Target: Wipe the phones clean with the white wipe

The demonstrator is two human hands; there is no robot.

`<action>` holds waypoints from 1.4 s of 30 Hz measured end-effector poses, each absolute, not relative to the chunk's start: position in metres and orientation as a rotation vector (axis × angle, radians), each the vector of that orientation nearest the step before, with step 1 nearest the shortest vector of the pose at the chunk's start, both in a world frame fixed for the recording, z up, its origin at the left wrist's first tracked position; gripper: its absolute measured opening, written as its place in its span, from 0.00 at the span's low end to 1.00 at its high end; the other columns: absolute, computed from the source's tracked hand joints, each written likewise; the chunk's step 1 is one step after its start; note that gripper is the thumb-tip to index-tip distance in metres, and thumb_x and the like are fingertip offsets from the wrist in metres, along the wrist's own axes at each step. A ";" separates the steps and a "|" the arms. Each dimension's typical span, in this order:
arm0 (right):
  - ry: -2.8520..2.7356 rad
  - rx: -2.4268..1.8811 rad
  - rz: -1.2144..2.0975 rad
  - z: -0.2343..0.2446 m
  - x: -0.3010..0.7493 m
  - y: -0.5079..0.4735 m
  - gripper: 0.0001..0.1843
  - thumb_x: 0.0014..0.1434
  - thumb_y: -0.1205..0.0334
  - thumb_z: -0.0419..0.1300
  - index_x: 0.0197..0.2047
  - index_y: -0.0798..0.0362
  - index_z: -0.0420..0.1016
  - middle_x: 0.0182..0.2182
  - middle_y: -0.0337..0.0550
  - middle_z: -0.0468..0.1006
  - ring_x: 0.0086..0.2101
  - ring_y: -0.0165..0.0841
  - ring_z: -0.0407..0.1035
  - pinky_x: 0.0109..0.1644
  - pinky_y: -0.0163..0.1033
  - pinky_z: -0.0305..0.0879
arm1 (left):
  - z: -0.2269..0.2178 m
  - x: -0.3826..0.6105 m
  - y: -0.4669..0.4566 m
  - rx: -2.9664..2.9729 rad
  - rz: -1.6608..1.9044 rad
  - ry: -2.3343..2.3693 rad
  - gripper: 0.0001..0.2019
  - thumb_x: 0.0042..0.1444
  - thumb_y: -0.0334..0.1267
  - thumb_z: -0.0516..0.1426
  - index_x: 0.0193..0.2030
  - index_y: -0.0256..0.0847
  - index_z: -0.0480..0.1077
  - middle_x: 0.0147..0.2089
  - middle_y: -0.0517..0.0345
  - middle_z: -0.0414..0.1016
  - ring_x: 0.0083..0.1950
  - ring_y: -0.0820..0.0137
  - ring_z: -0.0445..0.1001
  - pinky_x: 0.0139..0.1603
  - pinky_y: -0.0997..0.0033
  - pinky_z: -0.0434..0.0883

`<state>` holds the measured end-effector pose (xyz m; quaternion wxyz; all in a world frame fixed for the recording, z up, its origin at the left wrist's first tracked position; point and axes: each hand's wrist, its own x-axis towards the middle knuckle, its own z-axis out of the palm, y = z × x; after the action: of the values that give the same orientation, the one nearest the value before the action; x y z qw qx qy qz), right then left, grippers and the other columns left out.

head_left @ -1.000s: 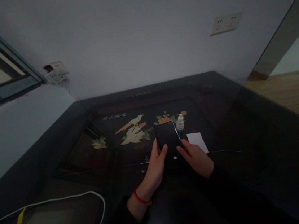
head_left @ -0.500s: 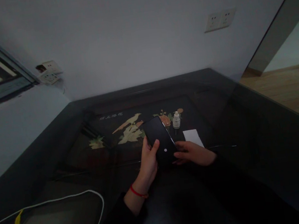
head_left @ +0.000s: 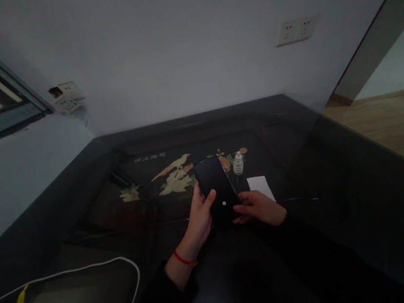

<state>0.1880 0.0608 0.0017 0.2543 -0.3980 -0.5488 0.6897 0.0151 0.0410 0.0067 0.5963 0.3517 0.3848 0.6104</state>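
Note:
A black smartphone (head_left: pixel 216 181) with a small round white mark on its dark screen is held tilted above the table. My left hand (head_left: pixel 201 213) wraps its left side, the thumb lying on the front. At the lower right edge, my right hand (head_left: pixel 258 207) has its fingers closed against the phone; some fingertips are hidden beneath it. Beyond the phone stands a small white bottle (head_left: pixel 238 165), upright. A white card or folded paper (head_left: pixel 259 185) lies just past my right hand, partly covered by it.
The dark glossy table (head_left: pixel 298 159) carries a bird-and-flower inlay (head_left: pixel 175 177). A white cable (head_left: pixel 80 268) with a yellow tag (head_left: pixel 21 300) curves across the near left. Wall sockets (head_left: pixel 297 30) sit above the table's back edge, with a second group (head_left: pixel 68 96) by the window.
The phone and both hands stay nearly in place. My right hand has shifted very slightly left along with its forearm; the phone is still held by both hands.

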 end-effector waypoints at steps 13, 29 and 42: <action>-1.181 -1.070 1.562 0.018 0.202 0.069 0.27 0.46 0.42 0.64 0.41 0.56 0.74 0.31 0.44 0.78 0.30 0.33 0.72 0.32 0.37 0.67 | 0.013 0.016 0.030 1.090 0.978 0.771 0.28 0.53 0.34 0.61 0.60 0.42 0.62 0.61 0.50 0.65 0.62 0.58 0.62 0.62 0.60 0.58; -1.043 -1.121 1.382 0.024 0.200 0.070 0.25 0.43 0.48 0.67 0.42 0.54 0.75 0.31 0.44 0.78 0.29 0.34 0.71 0.29 0.37 0.67 | 0.019 0.012 0.025 1.112 0.825 0.825 0.22 0.56 0.42 0.59 0.57 0.41 0.63 0.52 0.49 0.73 0.49 0.63 0.74 0.47 0.66 0.70; -1.210 -1.235 1.416 0.016 0.203 0.065 0.36 0.51 0.50 0.62 0.58 0.49 0.54 0.28 0.36 0.72 0.21 0.30 0.69 0.20 0.35 0.68 | 0.016 0.010 0.029 1.278 0.769 0.949 0.25 0.54 0.58 0.53 0.47 0.39 0.57 0.28 0.56 0.75 0.20 0.73 0.70 0.19 0.77 0.62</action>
<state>0.2030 0.0655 0.0158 0.4379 -0.4969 -0.4868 0.5694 0.0101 0.0287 0.0159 0.6339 0.5591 0.4151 0.3365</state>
